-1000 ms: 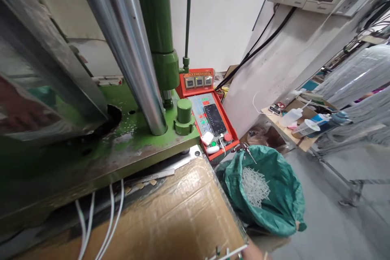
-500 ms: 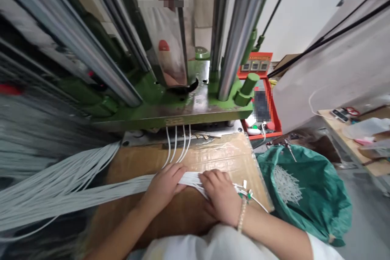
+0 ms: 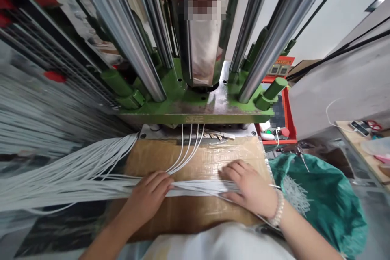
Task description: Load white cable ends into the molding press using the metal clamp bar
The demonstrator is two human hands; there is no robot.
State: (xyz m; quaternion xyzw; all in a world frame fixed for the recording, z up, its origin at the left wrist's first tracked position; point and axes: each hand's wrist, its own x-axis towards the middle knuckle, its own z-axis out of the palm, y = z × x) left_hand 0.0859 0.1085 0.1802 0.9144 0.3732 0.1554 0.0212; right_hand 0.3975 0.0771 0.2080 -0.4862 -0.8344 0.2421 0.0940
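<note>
A long bundle of white cables [image 3: 198, 187] runs from the left across the cardboard sheet [image 3: 201, 215] in front of me. My left hand [image 3: 151, 189] is closed over the bundle, fingers curled across it. Further along, my right hand [image 3: 252, 189] lies over the cables with its thumb apart from its stretched fingers; the ends beneath it are mostly hidden. Several single white cables [image 3: 188, 150] curve from near my left hand up under the green press plate [image 3: 195, 118].
Steel columns [image 3: 137, 48] rise from the green press. To the right stand a red box [image 3: 291, 118] and a green bag [image 3: 338, 199] holding short white pieces [image 3: 297, 197]. More white cables [image 3: 91, 162] spread at left. A wooden table [image 3: 350, 132] stands far right.
My right hand has slid right along the bundle, away from my left hand, and its fingers have loosened. My left hand stays on the cables. The camera view has shifted left.
</note>
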